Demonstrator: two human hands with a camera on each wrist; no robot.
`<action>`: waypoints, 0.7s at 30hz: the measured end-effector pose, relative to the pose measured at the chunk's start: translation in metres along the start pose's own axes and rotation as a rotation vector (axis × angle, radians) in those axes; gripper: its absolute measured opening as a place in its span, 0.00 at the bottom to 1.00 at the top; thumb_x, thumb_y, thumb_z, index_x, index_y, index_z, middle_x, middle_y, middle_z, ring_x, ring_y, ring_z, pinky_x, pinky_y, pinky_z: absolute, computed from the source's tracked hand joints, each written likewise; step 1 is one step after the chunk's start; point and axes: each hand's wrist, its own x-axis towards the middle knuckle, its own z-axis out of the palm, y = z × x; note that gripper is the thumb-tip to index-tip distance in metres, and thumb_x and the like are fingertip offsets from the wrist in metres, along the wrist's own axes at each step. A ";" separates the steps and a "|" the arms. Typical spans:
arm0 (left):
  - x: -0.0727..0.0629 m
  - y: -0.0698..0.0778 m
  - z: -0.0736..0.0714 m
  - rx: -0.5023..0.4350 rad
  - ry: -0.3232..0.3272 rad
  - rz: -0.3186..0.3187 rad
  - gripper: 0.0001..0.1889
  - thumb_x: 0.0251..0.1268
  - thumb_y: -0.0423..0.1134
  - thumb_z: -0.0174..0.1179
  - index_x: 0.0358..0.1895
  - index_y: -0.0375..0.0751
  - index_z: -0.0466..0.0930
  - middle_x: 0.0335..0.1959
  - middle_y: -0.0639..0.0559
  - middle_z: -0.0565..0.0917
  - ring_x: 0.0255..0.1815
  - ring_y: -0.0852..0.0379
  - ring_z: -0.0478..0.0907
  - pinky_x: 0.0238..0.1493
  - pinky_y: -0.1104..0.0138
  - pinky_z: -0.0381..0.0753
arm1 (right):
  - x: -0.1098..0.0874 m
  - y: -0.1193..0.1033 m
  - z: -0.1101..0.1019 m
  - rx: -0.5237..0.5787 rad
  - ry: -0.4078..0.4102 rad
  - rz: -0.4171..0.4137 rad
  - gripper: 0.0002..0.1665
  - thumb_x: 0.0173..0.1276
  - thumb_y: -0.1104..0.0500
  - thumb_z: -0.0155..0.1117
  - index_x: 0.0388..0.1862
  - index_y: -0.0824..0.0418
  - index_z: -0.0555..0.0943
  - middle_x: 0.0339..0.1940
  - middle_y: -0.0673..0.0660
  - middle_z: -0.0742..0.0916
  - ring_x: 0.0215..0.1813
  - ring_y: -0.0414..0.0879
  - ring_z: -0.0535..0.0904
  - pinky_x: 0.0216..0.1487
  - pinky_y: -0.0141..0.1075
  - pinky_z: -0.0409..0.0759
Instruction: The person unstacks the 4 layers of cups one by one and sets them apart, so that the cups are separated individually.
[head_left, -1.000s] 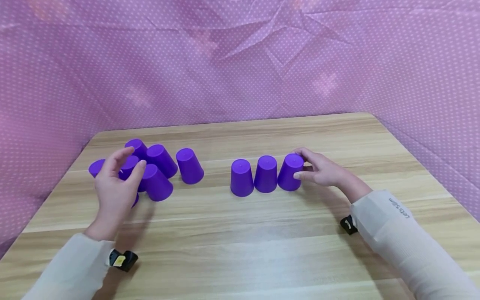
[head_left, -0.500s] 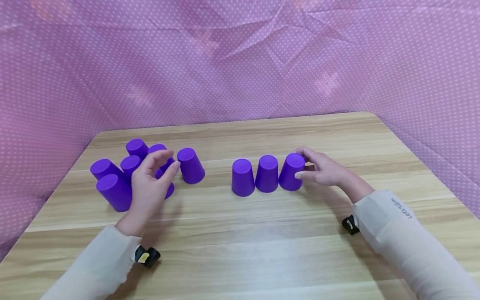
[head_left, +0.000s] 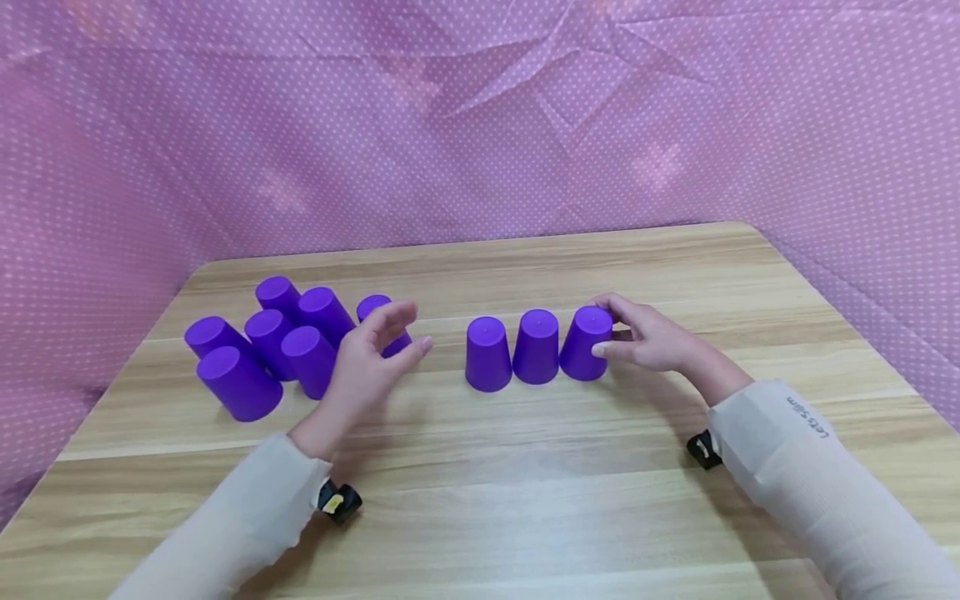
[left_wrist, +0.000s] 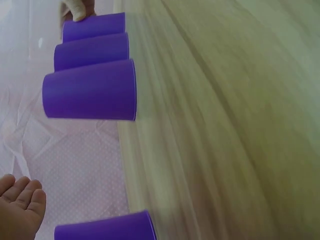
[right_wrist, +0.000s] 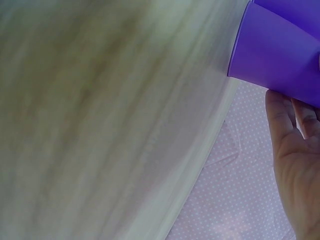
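Observation:
Three upside-down purple cups stand in a tight row right of centre: a left one (head_left: 487,360), a middle one (head_left: 536,350) and a right one (head_left: 583,350). My right hand (head_left: 647,337) grips the right cup from its right side, thumb in front. In the right wrist view the fingers (right_wrist: 280,112) meet that cup's wall (right_wrist: 275,52). My left hand (head_left: 363,371), holding nothing, has thumb and fingers spread apart in front of a lone purple cup (head_left: 373,307), covering part of it. The left wrist view shows the left fingers (left_wrist: 22,195) beside the lone cup (left_wrist: 107,229).
Several more upside-down purple cups (head_left: 243,387) cluster at the left of the wooden table (head_left: 525,492). A pink dotted cloth (head_left: 480,150) hangs behind the table and along both sides. Black wrist cameras show at the left cuff (head_left: 339,502) and right cuff (head_left: 703,450).
My left hand has moved right, from over the clustered cups to the lone cup, uncovering the cluster. My right hand has stayed on the right cup of the row.

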 end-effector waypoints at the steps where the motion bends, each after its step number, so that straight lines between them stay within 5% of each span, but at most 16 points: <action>1: 0.000 0.000 0.002 0.008 -0.018 -0.002 0.26 0.58 0.40 0.64 0.60 0.36 0.69 0.59 0.43 0.74 0.63 0.50 0.69 0.66 0.61 0.67 | 0.000 0.000 0.000 -0.001 0.000 0.001 0.26 0.60 0.68 0.63 0.56 0.69 0.67 0.49 0.63 0.78 0.54 0.54 0.72 0.58 0.46 0.76; 13: 0.007 0.004 0.035 -0.017 -0.151 -0.060 0.31 0.57 0.45 0.64 0.64 0.44 0.66 0.63 0.49 0.71 0.65 0.51 0.66 0.67 0.59 0.65 | 0.000 0.000 0.000 -0.018 0.003 0.002 0.26 0.60 0.68 0.63 0.56 0.69 0.67 0.49 0.63 0.78 0.54 0.54 0.72 0.57 0.47 0.77; 21: 0.013 0.001 0.050 -0.015 -0.177 -0.079 0.33 0.55 0.46 0.66 0.64 0.43 0.66 0.63 0.48 0.71 0.66 0.51 0.65 0.68 0.59 0.64 | 0.001 -0.001 0.000 -0.023 0.003 0.012 0.26 0.60 0.68 0.63 0.56 0.69 0.67 0.49 0.62 0.78 0.53 0.52 0.72 0.58 0.46 0.77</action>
